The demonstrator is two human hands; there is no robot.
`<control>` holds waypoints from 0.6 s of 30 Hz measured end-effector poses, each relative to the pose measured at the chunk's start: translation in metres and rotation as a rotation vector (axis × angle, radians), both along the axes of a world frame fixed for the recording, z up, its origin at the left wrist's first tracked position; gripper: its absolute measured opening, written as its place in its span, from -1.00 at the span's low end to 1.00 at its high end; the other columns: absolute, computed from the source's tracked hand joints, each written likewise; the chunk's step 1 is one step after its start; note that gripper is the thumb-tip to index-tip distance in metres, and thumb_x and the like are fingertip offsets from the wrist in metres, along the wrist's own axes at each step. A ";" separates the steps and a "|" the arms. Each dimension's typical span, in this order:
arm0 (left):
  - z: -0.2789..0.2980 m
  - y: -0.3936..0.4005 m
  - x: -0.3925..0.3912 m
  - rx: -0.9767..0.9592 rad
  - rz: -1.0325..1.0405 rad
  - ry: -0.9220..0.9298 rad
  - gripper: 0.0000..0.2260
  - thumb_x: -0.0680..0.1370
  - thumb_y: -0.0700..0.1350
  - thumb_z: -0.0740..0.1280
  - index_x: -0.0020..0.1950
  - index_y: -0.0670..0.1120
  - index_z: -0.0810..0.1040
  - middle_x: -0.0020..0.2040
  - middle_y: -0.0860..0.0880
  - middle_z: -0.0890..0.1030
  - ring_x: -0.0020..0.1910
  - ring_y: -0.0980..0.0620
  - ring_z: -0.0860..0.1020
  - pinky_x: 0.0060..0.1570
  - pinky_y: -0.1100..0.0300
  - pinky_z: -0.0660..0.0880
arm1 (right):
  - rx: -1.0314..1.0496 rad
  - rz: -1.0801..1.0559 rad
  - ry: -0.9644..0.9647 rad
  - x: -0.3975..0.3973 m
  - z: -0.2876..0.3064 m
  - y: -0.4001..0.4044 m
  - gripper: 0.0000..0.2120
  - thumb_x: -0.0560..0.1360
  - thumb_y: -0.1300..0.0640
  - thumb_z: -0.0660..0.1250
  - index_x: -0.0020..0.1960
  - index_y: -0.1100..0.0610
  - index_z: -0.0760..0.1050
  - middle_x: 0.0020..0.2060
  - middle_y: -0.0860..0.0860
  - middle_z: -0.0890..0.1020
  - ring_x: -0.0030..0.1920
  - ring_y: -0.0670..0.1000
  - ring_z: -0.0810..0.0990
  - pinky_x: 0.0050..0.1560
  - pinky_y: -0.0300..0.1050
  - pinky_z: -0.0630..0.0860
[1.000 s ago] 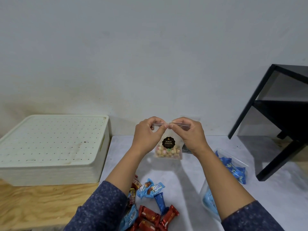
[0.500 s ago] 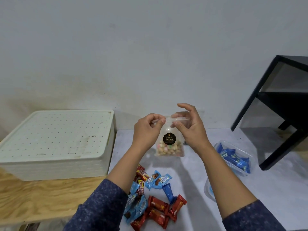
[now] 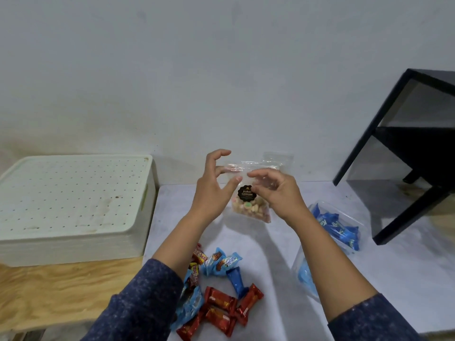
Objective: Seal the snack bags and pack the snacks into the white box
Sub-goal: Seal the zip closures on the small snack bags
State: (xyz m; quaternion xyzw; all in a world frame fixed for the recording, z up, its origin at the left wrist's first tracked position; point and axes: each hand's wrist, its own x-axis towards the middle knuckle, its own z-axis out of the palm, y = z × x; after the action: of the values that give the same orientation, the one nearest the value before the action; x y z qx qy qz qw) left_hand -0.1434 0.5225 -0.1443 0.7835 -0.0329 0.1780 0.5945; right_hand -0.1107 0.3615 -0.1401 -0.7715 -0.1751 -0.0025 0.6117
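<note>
Head view is showing two hands up in front of a pale wall. The right hand (image 3: 278, 193) is pinching a clear snack bag (image 3: 251, 193) near its top, so the bag is hanging above the grey table (image 3: 270, 247). A black sticker on the bag is saying "Biskut Gemrose", and small biscuits are sitting at the bottom. The left hand (image 3: 214, 185) is spreading its fingers beside the bag and gripping nothing. The white box (image 3: 73, 205) with its dotted lid is sitting closed on the left. Red and blue candies (image 3: 219, 299) are lying below, one reading "beng". Blue packs are lying in a clear tub (image 3: 342, 222) on the right.
</note>
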 end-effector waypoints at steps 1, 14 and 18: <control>-0.005 -0.001 0.004 0.019 -0.037 0.008 -0.53 0.49 -0.17 0.39 0.14 0.30 0.26 0.01 0.07 0.61 0.06 0.27 0.54 0.02 0.54 0.38 | 0.000 -0.007 0.015 0.006 -0.004 -0.003 -0.68 0.39 0.42 0.38 -0.06 0.01 0.59 -0.22 -0.12 0.58 -0.27 -0.30 0.51 -0.16 -0.41 0.50; -0.094 -0.013 0.110 0.429 0.058 0.318 -0.73 0.48 -0.28 0.33 0.05 0.05 0.62 -0.02 -0.02 0.46 -0.08 0.03 0.52 -0.07 0.29 0.43 | -0.233 0.020 0.134 0.124 -0.095 -0.009 -0.79 0.40 0.35 0.38 -0.04 0.12 0.62 -0.13 -0.06 0.62 -0.18 -0.11 0.56 -0.05 -0.26 0.50; -0.122 -0.018 0.137 0.480 0.106 0.401 -0.72 0.49 -0.33 0.31 0.10 -0.03 0.60 -0.05 0.00 0.43 -0.12 0.11 0.45 -0.14 0.58 0.33 | -0.385 0.074 0.131 0.156 -0.127 -0.008 -0.74 0.41 0.38 0.33 0.01 0.12 0.61 -0.06 0.02 0.64 -0.06 -0.03 0.59 -0.02 -0.33 0.47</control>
State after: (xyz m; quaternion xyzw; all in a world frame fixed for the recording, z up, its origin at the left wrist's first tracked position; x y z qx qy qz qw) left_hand -0.0066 0.5050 -0.2663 0.9216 0.0846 0.0379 0.3770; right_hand 0.0454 0.3538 -0.2668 -0.8657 -0.1605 0.1037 0.4626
